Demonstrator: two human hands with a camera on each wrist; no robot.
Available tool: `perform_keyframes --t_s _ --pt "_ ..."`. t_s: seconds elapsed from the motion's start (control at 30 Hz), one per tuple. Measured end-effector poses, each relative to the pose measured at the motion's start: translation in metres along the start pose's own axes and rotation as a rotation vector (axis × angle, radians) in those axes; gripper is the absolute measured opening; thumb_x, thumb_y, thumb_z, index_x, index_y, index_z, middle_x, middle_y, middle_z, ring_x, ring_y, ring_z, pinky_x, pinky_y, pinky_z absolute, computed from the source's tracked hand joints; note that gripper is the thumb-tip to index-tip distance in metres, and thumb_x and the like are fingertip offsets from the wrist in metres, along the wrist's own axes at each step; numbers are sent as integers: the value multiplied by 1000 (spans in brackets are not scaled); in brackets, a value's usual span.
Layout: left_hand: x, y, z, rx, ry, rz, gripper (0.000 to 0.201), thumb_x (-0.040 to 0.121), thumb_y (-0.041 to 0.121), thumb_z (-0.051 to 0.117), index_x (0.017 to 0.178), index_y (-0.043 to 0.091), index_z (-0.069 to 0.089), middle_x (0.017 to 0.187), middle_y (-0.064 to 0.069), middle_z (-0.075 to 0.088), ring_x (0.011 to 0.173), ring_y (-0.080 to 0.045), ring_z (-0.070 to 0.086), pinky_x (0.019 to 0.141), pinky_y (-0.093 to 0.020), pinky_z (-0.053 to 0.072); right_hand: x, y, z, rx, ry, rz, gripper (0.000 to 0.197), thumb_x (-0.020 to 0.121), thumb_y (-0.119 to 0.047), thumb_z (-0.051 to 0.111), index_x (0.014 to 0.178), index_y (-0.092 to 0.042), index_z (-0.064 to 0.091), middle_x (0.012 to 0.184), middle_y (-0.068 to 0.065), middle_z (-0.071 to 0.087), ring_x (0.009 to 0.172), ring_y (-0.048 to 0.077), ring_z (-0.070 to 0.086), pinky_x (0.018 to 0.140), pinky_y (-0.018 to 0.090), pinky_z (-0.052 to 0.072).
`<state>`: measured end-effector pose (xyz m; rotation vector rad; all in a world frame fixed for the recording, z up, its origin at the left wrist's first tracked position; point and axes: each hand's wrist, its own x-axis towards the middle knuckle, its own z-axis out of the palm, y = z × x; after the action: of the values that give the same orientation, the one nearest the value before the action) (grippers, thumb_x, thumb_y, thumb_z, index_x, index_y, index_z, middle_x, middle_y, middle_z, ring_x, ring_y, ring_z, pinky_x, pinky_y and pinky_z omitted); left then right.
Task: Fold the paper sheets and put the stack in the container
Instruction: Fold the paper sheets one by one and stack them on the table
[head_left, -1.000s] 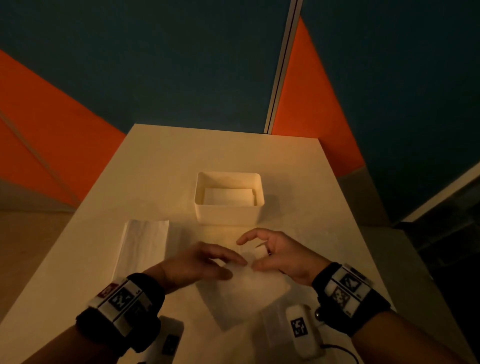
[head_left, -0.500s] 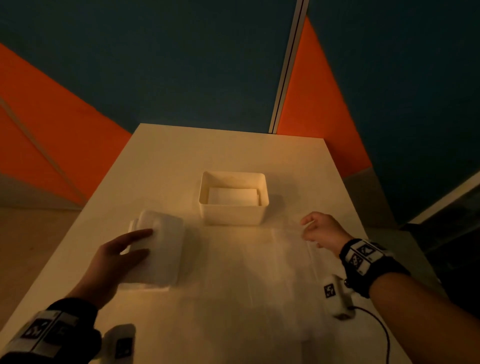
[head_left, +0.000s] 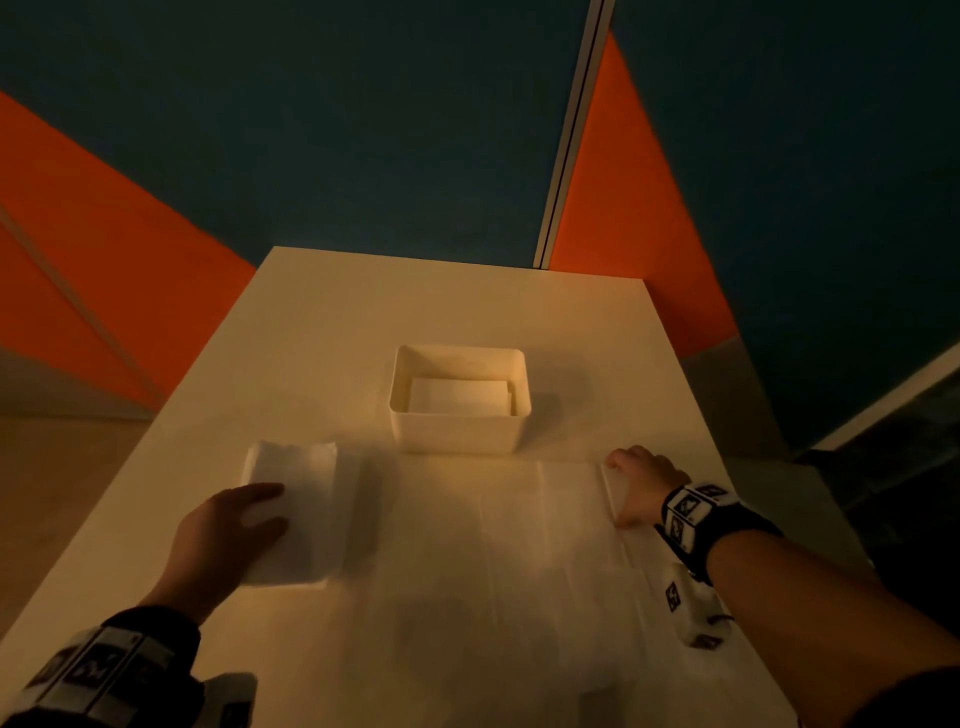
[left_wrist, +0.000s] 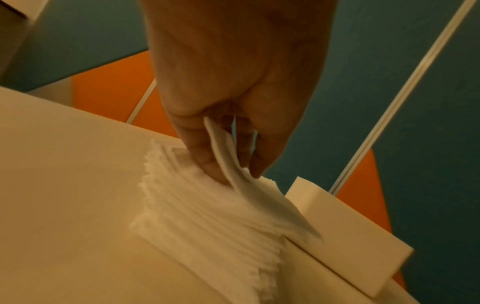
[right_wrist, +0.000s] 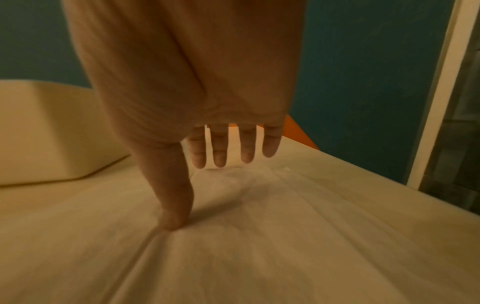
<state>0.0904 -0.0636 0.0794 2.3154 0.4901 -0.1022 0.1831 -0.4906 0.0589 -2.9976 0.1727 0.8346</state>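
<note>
A stack of white paper sheets (head_left: 298, 512) lies at the table's left. My left hand (head_left: 234, 525) reaches onto its near left corner. In the left wrist view, that hand (left_wrist: 230, 156) pinches the top sheet (left_wrist: 259, 197) between thumb and fingers, lifted off the stack (left_wrist: 202, 222). An unfolded sheet (head_left: 519, 551) is spread flat in the middle. My right hand (head_left: 636, 480) rests on its right edge with straight fingers (right_wrist: 219, 152) and the thumb pressed down. The white container (head_left: 460, 434) stands just beyond, with folded paper (head_left: 460, 395) inside.
The pale table (head_left: 415, 301) runs to a far edge against a teal and orange wall. The container's side (right_wrist: 52, 133) is close to my right hand's left. The table's right edge (head_left: 810, 519) lies just past my right wrist.
Both hands were together over the sheet in the middle. They have spread apart: the left went to the stack and pinched its top sheet, the right slid to the spread sheet's right edge.
</note>
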Motion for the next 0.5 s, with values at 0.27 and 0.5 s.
perform_keyframes --t_s 0.27,0.5 --pt "2 -2 3 492 19 107 42 74 42 75 113 30 66 137 -12 41 115 -39 42 92 -48 43 4 -15 -2 -180 -32 -46 96 63 -33 84 141 -26 28 144 -1 30 132 28 35 108 45 32" --pt "-4 4 8 631 59 171 49 73 54 69 116 31 64 143 -9 37 126 -37 34 97 -53 38 3 -15 -5 -212 -7 -51 90 61 -36 85 134 -28 35 139 0 38 130 28 34 106 45 31"
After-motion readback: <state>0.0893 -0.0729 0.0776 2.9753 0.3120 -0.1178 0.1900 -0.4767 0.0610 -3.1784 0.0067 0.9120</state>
